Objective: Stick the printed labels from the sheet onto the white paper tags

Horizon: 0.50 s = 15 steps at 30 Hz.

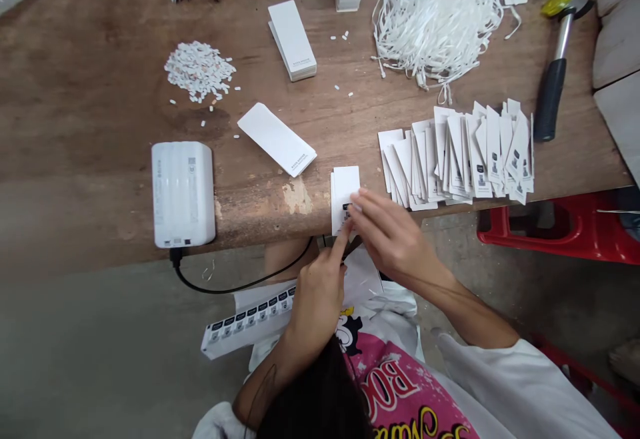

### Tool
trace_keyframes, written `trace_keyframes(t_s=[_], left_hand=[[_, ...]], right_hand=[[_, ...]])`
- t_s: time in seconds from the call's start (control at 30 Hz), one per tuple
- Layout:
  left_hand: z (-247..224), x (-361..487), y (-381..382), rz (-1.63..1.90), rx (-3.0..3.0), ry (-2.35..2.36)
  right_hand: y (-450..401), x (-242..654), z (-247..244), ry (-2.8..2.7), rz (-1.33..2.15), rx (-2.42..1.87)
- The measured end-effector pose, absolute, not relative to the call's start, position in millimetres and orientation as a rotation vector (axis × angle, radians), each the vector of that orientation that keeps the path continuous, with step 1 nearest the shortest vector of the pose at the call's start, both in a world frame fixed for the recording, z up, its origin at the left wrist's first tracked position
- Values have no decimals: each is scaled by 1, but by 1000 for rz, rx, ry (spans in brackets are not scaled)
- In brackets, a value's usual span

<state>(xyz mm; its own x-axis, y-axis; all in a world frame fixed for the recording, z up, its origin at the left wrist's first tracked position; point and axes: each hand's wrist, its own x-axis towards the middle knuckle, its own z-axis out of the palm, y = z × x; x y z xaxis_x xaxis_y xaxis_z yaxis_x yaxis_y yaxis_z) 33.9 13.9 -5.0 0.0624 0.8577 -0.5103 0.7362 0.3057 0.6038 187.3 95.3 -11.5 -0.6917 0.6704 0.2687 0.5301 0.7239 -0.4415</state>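
A smooth oblong card (345, 183) lay at the edge of a scuffed wooden table (95, 99). The right hand (393, 231), fingers together, and left hand (319, 285), forefinger extended, partly hid its printed end; whether either pinched, I couldn't tell.

Left of the fingers (373, 215) sits a white electronic device (183, 192), a black cable (225, 291) plugged into it. Farther out lie small white pellets (197, 71) to the upper left, tangled white strings (437, 22) and a yellow-faced mallet (555, 72) to the upper right. Well right, partly hidden, is a red plastic stool (560, 237), I think.
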Motion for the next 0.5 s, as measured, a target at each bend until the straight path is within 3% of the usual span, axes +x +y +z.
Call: trace_keyframes(t_s=[0.17, 0.33, 0.5], left_hand=[[-11, 26, 6, 423, 1231, 1741], [-12, 28, 3, 445, 1223, 1733], [-11, 33, 5, 446, 1173, 1728]], right_hand=[[87, 192, -31, -2517, 546, -835], [80, 203, -29, -2421, 480, -766], [80, 232, -1, -2085, -117, -928]])
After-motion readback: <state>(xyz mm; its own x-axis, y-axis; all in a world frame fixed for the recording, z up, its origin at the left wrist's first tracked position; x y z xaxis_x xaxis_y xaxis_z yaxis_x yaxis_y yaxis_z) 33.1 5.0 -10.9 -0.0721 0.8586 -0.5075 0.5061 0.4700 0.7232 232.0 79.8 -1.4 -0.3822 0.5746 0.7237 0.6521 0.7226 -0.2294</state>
